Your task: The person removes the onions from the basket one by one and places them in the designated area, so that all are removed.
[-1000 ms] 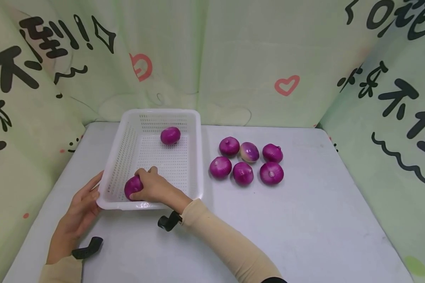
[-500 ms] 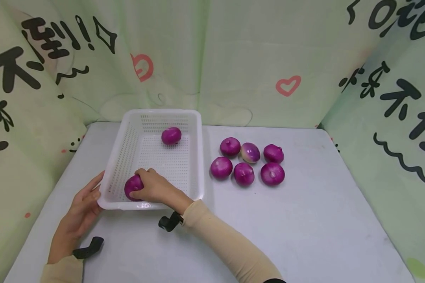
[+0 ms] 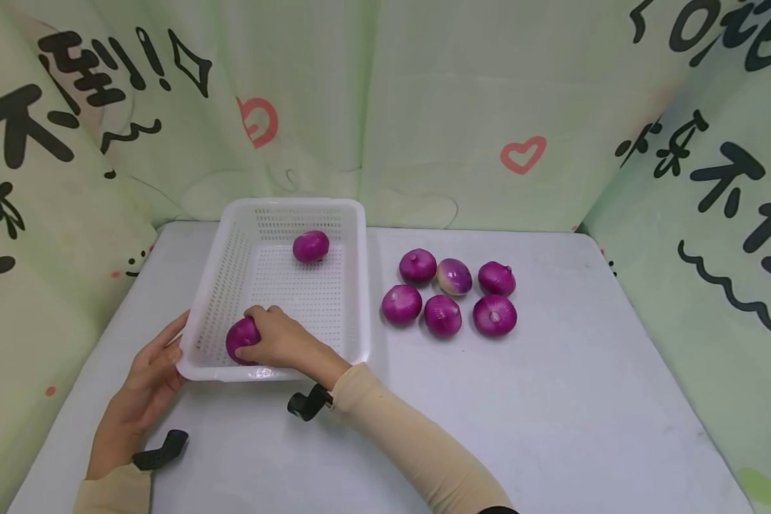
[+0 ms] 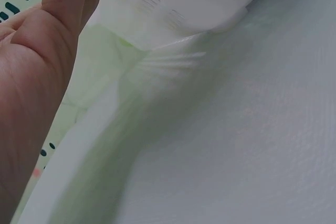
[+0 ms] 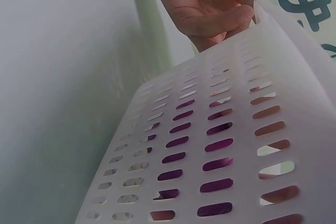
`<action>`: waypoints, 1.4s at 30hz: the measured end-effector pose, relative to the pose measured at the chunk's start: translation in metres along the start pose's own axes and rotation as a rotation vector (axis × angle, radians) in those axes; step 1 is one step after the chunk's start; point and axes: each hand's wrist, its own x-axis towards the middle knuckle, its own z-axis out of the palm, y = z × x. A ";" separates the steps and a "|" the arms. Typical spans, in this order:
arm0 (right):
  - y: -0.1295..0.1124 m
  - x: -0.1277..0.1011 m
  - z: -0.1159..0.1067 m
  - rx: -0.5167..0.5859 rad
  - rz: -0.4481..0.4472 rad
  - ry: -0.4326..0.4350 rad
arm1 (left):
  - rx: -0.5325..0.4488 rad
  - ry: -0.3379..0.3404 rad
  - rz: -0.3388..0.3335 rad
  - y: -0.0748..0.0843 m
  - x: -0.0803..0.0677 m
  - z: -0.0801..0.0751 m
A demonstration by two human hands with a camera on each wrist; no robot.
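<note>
Near the front left of a white perforated basket, my right hand holds a red onion between thumb and fingers. The wrist passes over the front rim. My left hand grips the basket's front left corner, its thumb at the rim and its fingers along the outer left wall. In the right wrist view, the left hand shows beyond the basket wall, and purple shows through the slots. Another red onion lies at the basket's back right.
Several red onions stand in two loose rows on the white table, right of the basket. A pale green printed curtain hangs behind the table and along both sides. Each wrist wears a black camera mount.
Both hands, the basket and the onions keep their places. The whole head view shifts very slightly.
</note>
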 end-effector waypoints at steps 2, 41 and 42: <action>0.000 0.000 0.000 0.000 -0.002 0.000 | 0.008 0.008 -0.003 0.000 0.000 0.000; 0.016 -0.041 -0.049 0.340 -0.090 0.119 | -0.048 -0.050 0.036 -0.001 0.001 -0.001; 0.019 -0.045 -0.053 0.374 -0.095 0.123 | -0.057 -0.057 0.038 -0.001 0.001 -0.002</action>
